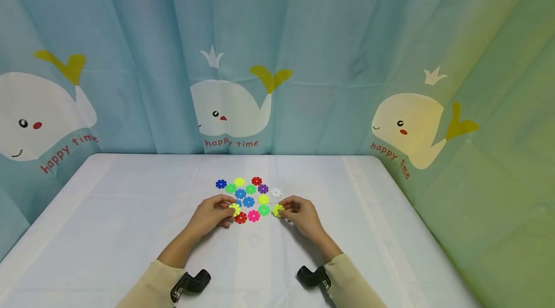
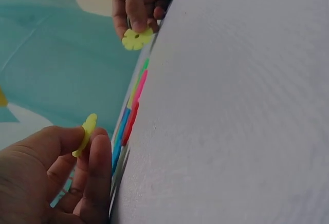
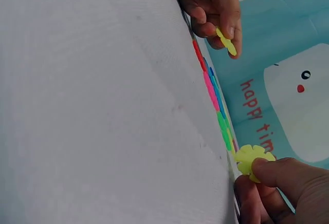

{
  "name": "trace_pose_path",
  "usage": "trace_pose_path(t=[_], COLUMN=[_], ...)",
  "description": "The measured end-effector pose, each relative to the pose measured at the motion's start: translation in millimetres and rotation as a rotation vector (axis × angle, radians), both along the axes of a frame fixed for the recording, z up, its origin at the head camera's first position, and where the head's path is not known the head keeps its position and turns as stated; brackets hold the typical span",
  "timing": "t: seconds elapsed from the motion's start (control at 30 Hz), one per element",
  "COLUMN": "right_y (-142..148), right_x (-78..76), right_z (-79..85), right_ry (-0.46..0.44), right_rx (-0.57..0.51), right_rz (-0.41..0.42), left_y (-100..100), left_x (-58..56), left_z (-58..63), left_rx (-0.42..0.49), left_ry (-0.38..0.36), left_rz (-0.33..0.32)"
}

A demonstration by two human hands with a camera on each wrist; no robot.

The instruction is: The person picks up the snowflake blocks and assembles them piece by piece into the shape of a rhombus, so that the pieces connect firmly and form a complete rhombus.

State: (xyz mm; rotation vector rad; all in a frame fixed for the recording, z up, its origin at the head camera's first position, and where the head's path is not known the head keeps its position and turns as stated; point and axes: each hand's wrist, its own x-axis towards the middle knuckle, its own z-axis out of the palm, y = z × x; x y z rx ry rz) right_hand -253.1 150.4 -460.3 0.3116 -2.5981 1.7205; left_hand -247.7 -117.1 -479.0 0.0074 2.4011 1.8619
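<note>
Between thumb and fingers my left hand (image 1: 211, 212) pinches a yellow snowflake disc (image 2: 87, 134), held on edge in the left wrist view. My right hand (image 1: 302, 214) pinches a second yellow snowflake disc (image 3: 252, 159) by its rim. The two discs are apart, one at each side of a loose cluster of flat notched discs on the table. Nearest the left hand are a red disc (image 1: 240, 218) and a blue disc partly hidden by its fingers. A pink disc (image 1: 253, 216) and a green disc (image 1: 264, 210) lie between the hands.
Farther back in the cluster lie a dark blue disc (image 1: 221, 184), a purple disc (image 1: 262, 189), a white disc (image 1: 276, 193) and another red disc (image 1: 257, 181). The white table (image 1: 130, 231) ends at a whale-print curtain (image 1: 325, 57).
</note>
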Motion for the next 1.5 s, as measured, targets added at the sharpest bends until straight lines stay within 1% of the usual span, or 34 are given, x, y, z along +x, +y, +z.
trace_pose_path(t=[0.07, 0.17, 0.33, 0.53, 0.63, 0.73, 0.8, 0.87, 0.93, 1.0, 1.1, 1.3, 1.5], right_y=[-1, 0, -3, -8, -11, -13, -14, -14, -14, -14, -13, -14, -15], right_x=[-0.9, -9.7, -9.6, -7.9, -4.9, 0.7, 1.0, -0.8, -5.6, -9.1, -11.7, -11.7, -10.5], right_z=[-1.9, -17.6, -18.6, -16.5, -11.0, -0.3, 1.3, -1.3, -9.1, -15.5, -20.7, -22.2, -22.0], right_ry=[0.011, 0.028, 0.028, 0.013, -0.002, 0.007, 0.009, 0.013, 0.008, 0.017, 0.024, 0.025, 0.031], right_rx=[-0.001, -0.026, -0.054, -0.041, -0.043, -0.051, -0.052, -0.048, -0.045, -0.040, -0.052, -0.040, -0.043], right_rz=[-0.005, 0.006, 0.040, 0.056, 0.082, 0.118, 0.128, 0.133, 0.132, 0.136, 0.153, 0.173, 0.190], left_y=[1, 4, 8, 12, 14, 16, 17, 18, 19, 20, 21, 23, 23], left_x=[-0.1, -0.8, -0.2, 0.3, 0.7, 0.5, 0.0, 0.0, 0.0, 0.3, 0.4, 1.3, 1.1], left_z=[-0.9, -3.5, -4.2, -5.6, -6.2, -6.0, -6.2, -6.2, -6.2, -5.7, -5.4, -6.7, -8.7], left_rx=[0.011, 0.032, 0.054, 0.017, 0.006, 0.004, 0.002, 0.003, -0.003, -0.004, -0.017, -0.043, -0.037], left_ry=[0.000, 0.010, 0.033, 0.041, 0.047, 0.052, 0.053, 0.053, 0.050, 0.045, 0.042, 0.034, 0.034], left_rz=[0.004, 0.006, -0.005, 0.010, 0.012, 0.010, 0.012, 0.015, 0.017, 0.013, 0.001, -0.020, -0.034])
